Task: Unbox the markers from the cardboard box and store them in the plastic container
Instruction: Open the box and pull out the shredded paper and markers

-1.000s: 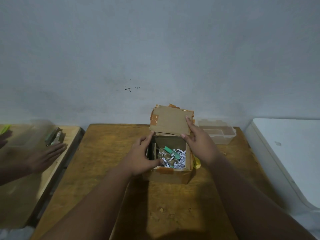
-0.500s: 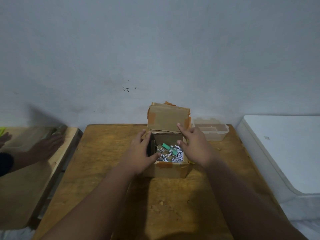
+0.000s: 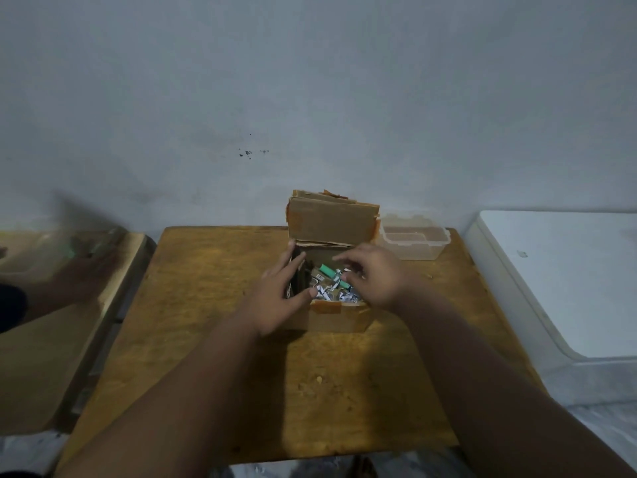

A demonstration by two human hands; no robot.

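Note:
A small cardboard box (image 3: 339,317) stands open in the middle of the wooden table (image 3: 213,305), its lid flap (image 3: 331,220) upright at the back. Inside lie green-capped markers (image 3: 327,270) among shredded paper. My left hand (image 3: 281,298) grips the box's left wall, thumb over the front rim. Over the right side of the opening hovers my right hand (image 3: 374,279), fingers spread and slightly blurred, holding nothing. A clear plastic container (image 3: 415,241) sits behind the box to the right, touching the wall.
A second wooden table (image 3: 51,339) stands at the left, where another person's blurred hand (image 3: 86,274) moves over it. A white appliance top (image 3: 565,281) borders the table on the right. The grey wall is close behind.
My right hand has let go of the lid flap and come down over the box opening. The flap stays upright. The other person's hand at the left has shifted.

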